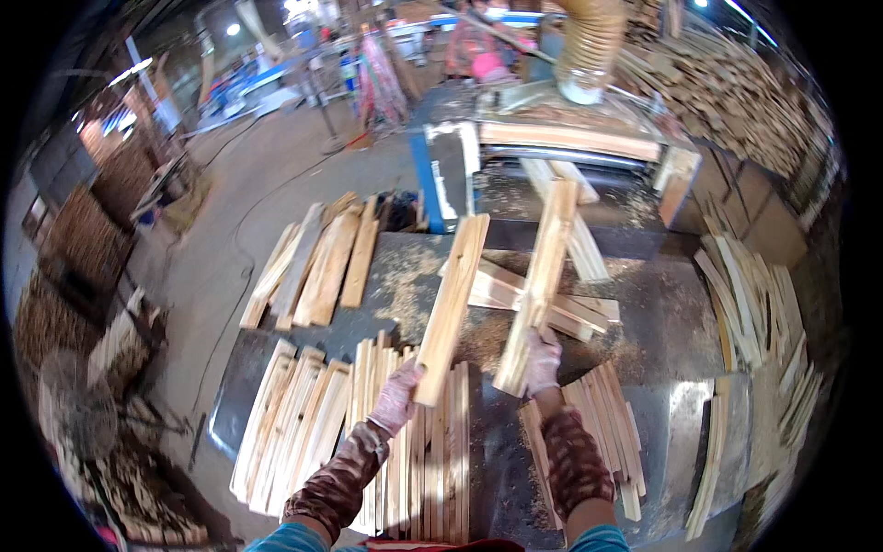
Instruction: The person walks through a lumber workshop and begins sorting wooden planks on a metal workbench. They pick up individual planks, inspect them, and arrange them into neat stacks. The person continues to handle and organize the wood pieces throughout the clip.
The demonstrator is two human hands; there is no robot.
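My gloved left hand [395,397] grips the near end of a pale wooden board [453,308], which slants up and away over the dark work table [492,442]. In my right hand [543,362], also gloved, is the near part of a second wooden board [541,285]. Its far end points toward the planing machine [570,143]. Beneath and between the two boards, several loose boards [501,287] lie crossed on the table among sawdust. Two more pale strips [584,247] stretch out from the machine's opening. Both held boards appear raised above the table.
Stacked strips [290,428] and narrow slats [428,469] fill the table's near left. Wider boards [326,267] lie at the far left, more slats [602,419] at the right. A ribbed duct [589,46] rises from the machine. Scrap wood [727,97] is heaped far right; a cable [241,225] crosses the floor.
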